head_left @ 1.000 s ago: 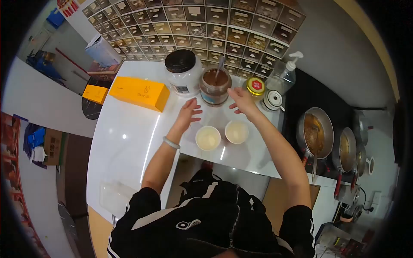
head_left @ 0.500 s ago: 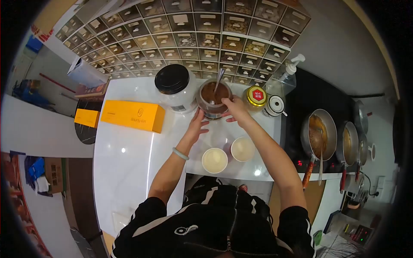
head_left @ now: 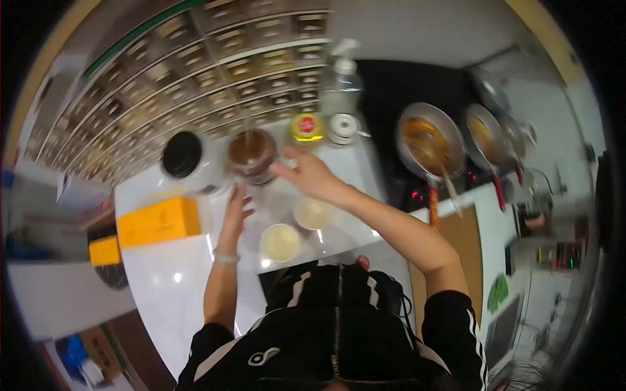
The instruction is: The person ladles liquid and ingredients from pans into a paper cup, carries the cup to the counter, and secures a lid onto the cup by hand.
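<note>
A jar of brown powder with a spoon standing in it is on the white counter. My left hand is just below the jar's left side, fingers apart, holding nothing. To the jar's lower right, my right hand is open, its fingertips close to the glass; contact cannot be made out in the blur. Two cups with pale contents, one at the left and one at the right, stand nearer my body. A white tub with a black lid is left of the jar.
A yellow-lidded jar, a white-lidded jar and a pump bottle stand behind my right hand. Pans sit on the black stove at the right. An orange box lies at the left, below small drawers.
The view has swung right, showing more of the stove. Half a second ago both hands were at the jar's sides; now my right hand is opened away from it.
</note>
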